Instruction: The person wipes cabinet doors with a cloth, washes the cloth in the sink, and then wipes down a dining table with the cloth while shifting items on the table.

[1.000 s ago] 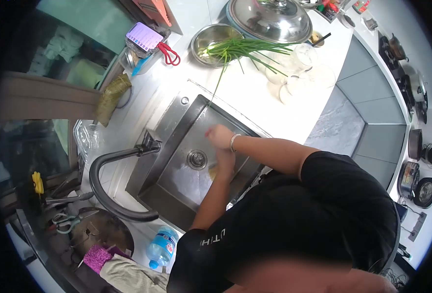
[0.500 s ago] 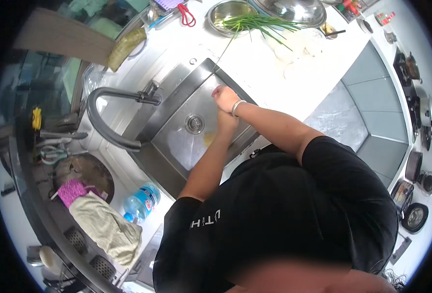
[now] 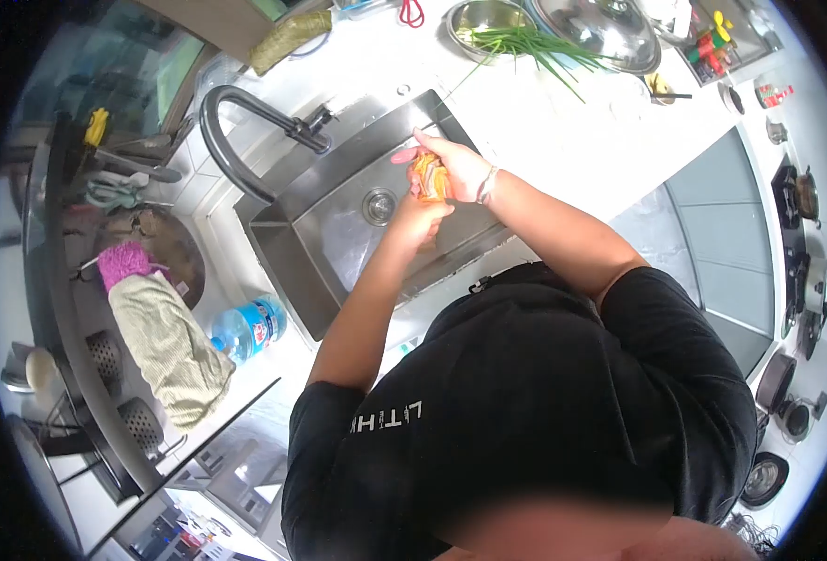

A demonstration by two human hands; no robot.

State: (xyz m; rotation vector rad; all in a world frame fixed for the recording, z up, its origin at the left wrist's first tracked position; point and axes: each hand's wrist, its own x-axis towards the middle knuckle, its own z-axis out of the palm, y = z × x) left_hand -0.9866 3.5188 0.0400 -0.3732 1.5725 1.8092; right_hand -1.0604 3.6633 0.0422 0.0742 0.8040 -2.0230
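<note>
A crumpled orange-and-white item (image 3: 431,178), too unclear to name, is between my two hands above the steel sink (image 3: 338,220). My left hand (image 3: 417,222) has its fingers closed at the item's lower end. On the other side my right hand (image 3: 462,170), with a bracelet at its wrist, cups the item against its palm, its thumb extended. The drain (image 3: 379,207) shows below and left of the hands. The dark curved faucet (image 3: 236,150) arches over the sink's left side.
Green stalks (image 3: 539,45) lie across a metal bowl (image 3: 465,21) on the counter (image 3: 563,145), beside a large metal lid (image 3: 600,28). A blue-labelled bottle (image 3: 250,327), a beige cloth (image 3: 165,351) and a round dark board (image 3: 165,243) are at the left.
The view has shifted. My hands have turned and moved apart slightly, and the orange-and-white item now shows between them. A yellowish item seen low in the sink earlier is no longer visible there.
</note>
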